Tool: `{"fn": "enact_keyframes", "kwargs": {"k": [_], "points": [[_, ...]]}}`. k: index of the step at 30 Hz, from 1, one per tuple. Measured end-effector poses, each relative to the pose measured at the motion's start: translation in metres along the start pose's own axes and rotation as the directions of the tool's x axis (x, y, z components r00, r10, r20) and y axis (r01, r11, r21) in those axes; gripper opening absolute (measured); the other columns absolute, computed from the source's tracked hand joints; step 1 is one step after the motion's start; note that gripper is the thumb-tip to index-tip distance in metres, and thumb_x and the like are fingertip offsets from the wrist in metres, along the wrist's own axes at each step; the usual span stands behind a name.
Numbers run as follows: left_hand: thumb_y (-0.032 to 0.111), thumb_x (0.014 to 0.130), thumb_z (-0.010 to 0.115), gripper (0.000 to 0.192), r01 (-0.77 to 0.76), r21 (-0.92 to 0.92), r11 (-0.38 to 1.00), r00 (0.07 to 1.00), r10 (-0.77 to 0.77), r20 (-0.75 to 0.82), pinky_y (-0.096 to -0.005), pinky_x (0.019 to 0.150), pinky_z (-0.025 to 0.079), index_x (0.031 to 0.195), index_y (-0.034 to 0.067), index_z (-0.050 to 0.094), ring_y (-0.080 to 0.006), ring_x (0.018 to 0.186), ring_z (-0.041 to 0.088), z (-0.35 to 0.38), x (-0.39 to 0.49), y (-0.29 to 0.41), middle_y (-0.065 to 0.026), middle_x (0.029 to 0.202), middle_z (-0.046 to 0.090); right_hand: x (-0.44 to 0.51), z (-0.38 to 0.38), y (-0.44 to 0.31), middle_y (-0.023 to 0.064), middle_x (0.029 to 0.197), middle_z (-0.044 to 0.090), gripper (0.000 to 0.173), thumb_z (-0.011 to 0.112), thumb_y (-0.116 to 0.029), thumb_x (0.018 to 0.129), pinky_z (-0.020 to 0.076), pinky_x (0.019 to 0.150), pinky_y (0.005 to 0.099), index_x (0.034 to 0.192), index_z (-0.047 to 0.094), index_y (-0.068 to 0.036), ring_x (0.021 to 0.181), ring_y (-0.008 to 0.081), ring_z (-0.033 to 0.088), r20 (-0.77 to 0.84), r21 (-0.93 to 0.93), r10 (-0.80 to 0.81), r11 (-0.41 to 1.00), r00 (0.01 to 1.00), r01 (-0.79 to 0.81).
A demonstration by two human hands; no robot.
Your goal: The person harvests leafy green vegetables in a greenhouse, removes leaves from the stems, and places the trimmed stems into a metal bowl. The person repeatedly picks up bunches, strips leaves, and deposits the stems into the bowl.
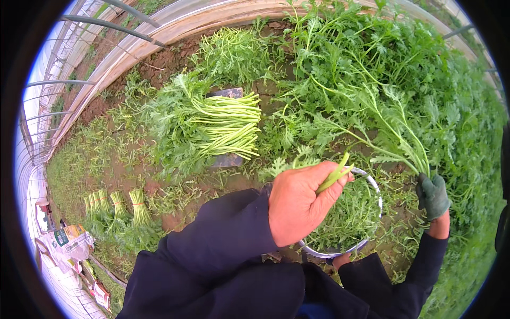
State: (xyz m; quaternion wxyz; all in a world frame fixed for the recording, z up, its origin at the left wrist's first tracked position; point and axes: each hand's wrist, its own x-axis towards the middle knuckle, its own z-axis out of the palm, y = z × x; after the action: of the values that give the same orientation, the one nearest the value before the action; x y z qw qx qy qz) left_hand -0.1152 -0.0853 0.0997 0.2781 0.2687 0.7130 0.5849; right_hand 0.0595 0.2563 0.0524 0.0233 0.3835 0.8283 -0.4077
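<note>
My bare left hand [306, 203] is closed around a few cut green stalks [336, 173], whose ends stick out past the thumb; leaves show on its other side. On the right, my right hand [433, 195], in a dark green glove, grips the lower stems of several long leafy greens [410, 135] that fan up and left. Below and partly behind the left hand is a round container [380, 199] with a pale rim, holding loose leaves and trimmings. Farther left, a large heap of leafy stalks [229, 125] lies with its cut ends together, on a dark flat piece [228, 160].
Dense leafy greens [446, 87] grow along the right. Another leafy pile [235, 54] lies at the top. Tied bunches [139, 205] stand at the left near printed plastic bags [65, 243]. Trimmings litter the soil. Plastic sheeting [191, 16] and curved metal hoops [115, 28] border the bed.
</note>
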Motion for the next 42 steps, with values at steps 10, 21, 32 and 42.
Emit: {"fn": "enact_keyframes", "kwargs": {"k": [10,21,32,42], "points": [[0.01,0.09,0.063,0.016,0.015,0.872,0.489,0.691,0.625,-0.362,-0.0414,0.064,0.05,0.106,0.008,0.061,-0.0311,0.072,0.065,-0.146,0.002,-0.008,-0.0101,0.082,0.063,-0.184,-0.008,-0.037,0.0008,0.057,0.049,0.032,0.054,-0.034,0.1,0.0296,0.035,0.0264,0.099,0.057,-0.002,0.034,0.0105,0.036,-0.218,0.664,0.12,0.745,0.968,0.057],[0.01,0.077,0.077,0.028,0.0,0.854,0.521,0.852,0.447,-0.273,-0.0433,0.069,0.05,0.104,0.017,0.073,-0.0298,0.077,0.061,-0.158,0.047,-0.269,-0.0076,0.08,0.058,-0.197,0.03,-0.027,0.0004,0.061,0.044,0.033,0.054,-0.037,0.103,0.0317,0.033,0.0242,0.107,0.052,-0.005,0.036,0.0094,0.036,-0.303,0.832,0.025,0.495,0.953,0.252],[0.012,0.08,0.078,0.044,-0.131,0.667,0.733,0.91,0.356,-0.214,-0.0441,0.081,0.048,0.12,0.009,0.059,-0.0337,0.093,0.061,-0.165,0.057,-0.292,-0.0121,0.098,0.063,-0.191,0.047,-0.037,0.0012,0.061,0.047,0.033,0.057,-0.035,0.1,0.036,0.036,0.0265,0.103,0.053,-0.003,0.038,0.0109,0.038,-0.154,0.782,0.011,0.612,0.988,0.115],[0.008,0.078,0.077,0.044,-0.221,0.921,0.322,0.791,0.612,-0.024,-0.0412,0.096,0.043,0.12,0.013,0.065,-0.0293,0.111,0.059,-0.154,0.046,-0.195,-0.009,0.122,0.061,-0.196,0.044,-0.065,0.0,0.06,0.052,0.02,0.054,-0.022,0.098,0.0387,0.048,0.0244,0.091,0.056,-0.003,0.049,0.0083,0.048,0.054,0.617,-0.067,0.787,0.996,0.02]]}}
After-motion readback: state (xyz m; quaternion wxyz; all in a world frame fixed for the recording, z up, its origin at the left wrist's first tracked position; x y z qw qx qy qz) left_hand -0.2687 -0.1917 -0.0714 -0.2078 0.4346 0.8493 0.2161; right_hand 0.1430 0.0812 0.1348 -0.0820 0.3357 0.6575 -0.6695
